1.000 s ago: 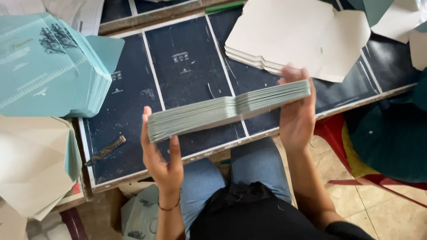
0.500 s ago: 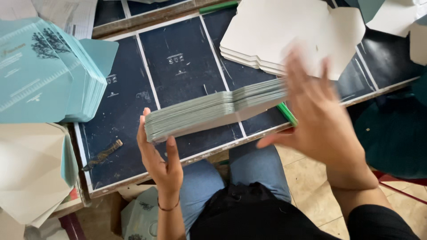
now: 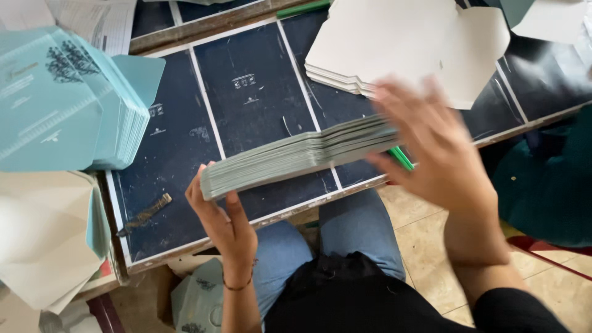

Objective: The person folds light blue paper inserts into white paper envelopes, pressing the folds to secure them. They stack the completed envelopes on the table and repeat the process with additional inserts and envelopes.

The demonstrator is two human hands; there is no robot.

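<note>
I hold a thick stack of flat grey-green cards (image 3: 290, 157) edge-on above the dark table (image 3: 246, 92). My left hand (image 3: 222, 216) grips its left end, thumb on the near side and fingers on the far side. My right hand (image 3: 431, 148) is blurred, with fingers spread. It hovers over the right end of the stack and hides that end. Whether it touches the cards is unclear. A green pen (image 3: 401, 158) peeks out from under the right hand.
A tall pile of teal printed cards (image 3: 55, 105) lies at the left. White cut-out sheets (image 3: 407, 43) sit at the back right, and cream sheets (image 3: 43, 240) at the lower left. A small metal tool (image 3: 145, 213) lies near the table's front edge. Teal cloth (image 3: 549, 185) is at the right.
My right hand let go of the stack's right end, swung out with fingers spread, and now sweeps back over that end. My left hand keeps its grip.
</note>
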